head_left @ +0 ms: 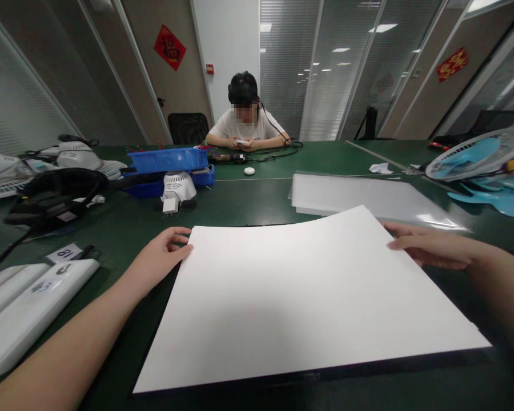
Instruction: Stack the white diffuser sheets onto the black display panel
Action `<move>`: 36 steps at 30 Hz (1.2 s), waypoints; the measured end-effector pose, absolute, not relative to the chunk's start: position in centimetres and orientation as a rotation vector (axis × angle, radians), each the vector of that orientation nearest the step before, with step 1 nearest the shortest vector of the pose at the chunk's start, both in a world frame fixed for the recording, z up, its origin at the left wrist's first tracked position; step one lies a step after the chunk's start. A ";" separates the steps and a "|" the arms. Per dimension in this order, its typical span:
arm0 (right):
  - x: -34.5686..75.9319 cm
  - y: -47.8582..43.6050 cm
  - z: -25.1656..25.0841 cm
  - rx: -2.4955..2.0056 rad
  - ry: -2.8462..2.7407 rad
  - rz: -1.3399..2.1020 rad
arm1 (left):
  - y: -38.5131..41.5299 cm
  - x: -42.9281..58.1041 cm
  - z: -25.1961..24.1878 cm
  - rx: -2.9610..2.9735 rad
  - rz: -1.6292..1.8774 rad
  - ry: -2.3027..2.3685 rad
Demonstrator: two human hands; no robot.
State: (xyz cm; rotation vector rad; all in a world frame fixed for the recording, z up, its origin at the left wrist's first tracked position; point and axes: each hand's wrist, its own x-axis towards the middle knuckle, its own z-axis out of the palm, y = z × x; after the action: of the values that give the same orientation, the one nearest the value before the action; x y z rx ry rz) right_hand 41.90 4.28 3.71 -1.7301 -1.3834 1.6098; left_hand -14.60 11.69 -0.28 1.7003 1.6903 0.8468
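Observation:
A large white sheet [300,297] lies in front of me on the green table [248,202], its near edge lifted slightly above a dark shadow. My left hand [163,257] pinches the sheet's far left corner, thumb and fingers closed on the edge. My right hand [428,246] grips the far right corner, fingers laid along the edge. Both forearms reach in from the bottom corners.
A stack of clear plastic sheets [368,197] lies behind the white sheet. Blue trays [169,162] and a white device [177,191] stand at back left, black headphones [55,194] and white boxes [21,308] at left, fan parts [488,165] at right. A person [246,123] sits opposite.

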 end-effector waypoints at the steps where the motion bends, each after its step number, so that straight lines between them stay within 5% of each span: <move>1: 42.0 4.4 3.6 -1.750 -1.366 1.620 | 11.8 -14.7 -0.4 1.758 0.817 1.710; 36: 44.5 4.2 3.1 -1.606 -1.205 1.711 | 11.5 -14.3 0.5 1.854 0.475 1.862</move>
State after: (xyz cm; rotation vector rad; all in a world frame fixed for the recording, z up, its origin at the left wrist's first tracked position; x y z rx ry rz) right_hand 44.47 4.20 3.10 -1.6057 -1.2052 1.7110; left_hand -14.31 11.51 0.46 1.8537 1.8617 0.4747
